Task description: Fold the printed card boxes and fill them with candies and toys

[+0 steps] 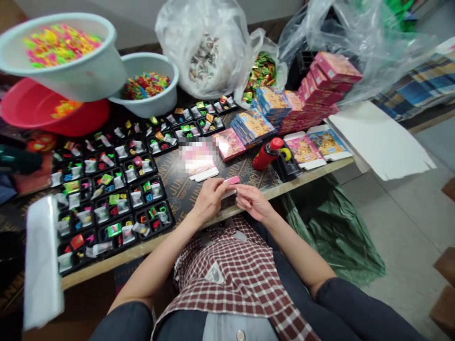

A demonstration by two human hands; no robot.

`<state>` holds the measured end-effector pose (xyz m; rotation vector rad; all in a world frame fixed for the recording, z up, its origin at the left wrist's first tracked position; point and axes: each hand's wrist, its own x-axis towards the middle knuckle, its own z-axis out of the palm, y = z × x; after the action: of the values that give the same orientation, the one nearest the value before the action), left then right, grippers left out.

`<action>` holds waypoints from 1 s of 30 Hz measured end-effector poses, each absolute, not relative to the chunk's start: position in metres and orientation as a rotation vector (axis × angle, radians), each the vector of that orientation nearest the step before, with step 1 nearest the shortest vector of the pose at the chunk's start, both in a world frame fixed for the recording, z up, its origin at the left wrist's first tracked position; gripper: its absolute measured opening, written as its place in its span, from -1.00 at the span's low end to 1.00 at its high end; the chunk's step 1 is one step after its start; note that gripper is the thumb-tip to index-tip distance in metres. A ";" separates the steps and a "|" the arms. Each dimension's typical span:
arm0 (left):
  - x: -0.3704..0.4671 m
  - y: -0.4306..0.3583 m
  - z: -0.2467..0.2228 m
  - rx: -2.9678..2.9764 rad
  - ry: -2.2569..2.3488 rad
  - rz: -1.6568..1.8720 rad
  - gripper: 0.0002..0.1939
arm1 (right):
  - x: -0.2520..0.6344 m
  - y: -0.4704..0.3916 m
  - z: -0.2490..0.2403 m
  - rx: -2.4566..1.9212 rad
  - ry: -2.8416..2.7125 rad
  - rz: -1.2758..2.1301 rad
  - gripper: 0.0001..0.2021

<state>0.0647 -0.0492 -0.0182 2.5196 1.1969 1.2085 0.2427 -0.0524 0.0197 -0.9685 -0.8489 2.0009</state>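
Near the table's front edge, my left hand (209,198) and my right hand (251,201) meet over a small pink box (232,180), seen nearly edge-on. The fingers of both hands are closed on it, left hand at its left side and right hand at its right. Just beyond them lies a flat pink printed carton (199,160), partly blurred out. A closed pink box (229,144) rests to its right, beside stacked blue boxes (253,126). A red bottle (268,154) stands right of my hands, next to a black tape dispenser (288,166).
Black trays (114,215) of small wrapped pieces cover the left side. Tubs (149,104) and clear bags (202,47) stand at the back. Pink boxes (320,90) are stacked at the back right, near white sheets (382,137). A green bag (334,232) hangs below the right edge.
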 end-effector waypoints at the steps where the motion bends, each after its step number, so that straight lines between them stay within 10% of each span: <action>1: 0.067 -0.050 -0.017 2.533 1.221 1.129 -0.65 | 0.244 -0.054 0.019 -1.003 -0.874 1.988 -0.59; 10: 0.088 -0.055 0.022 2.550 1.539 0.236 -0.50 | 0.272 -0.045 -0.014 -1.252 -1.750 0.604 -0.52; 14: 0.039 -0.078 0.027 2.524 1.611 0.496 -0.55 | 0.260 -0.040 -0.038 -1.125 -1.955 0.681 -0.49; 19: -0.128 -0.173 0.019 1.237 2.997 0.888 -0.61 | 0.252 -0.043 -0.061 -1.312 -1.706 0.836 -0.48; 24: -0.244 -0.276 0.032 0.435 3.008 0.065 -0.27 | 0.252 -0.037 -0.056 -1.354 -1.463 1.034 -0.43; 30: -0.266 -0.288 0.021 0.470 2.973 0.019 -0.37 | 0.247 -0.035 -0.037 -1.348 -1.448 1.147 -0.41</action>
<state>-0.2657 -0.2880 0.0206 0.4701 2.9729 0.0188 0.2474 -0.0350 -0.0375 -1.3485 -1.4477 1.1466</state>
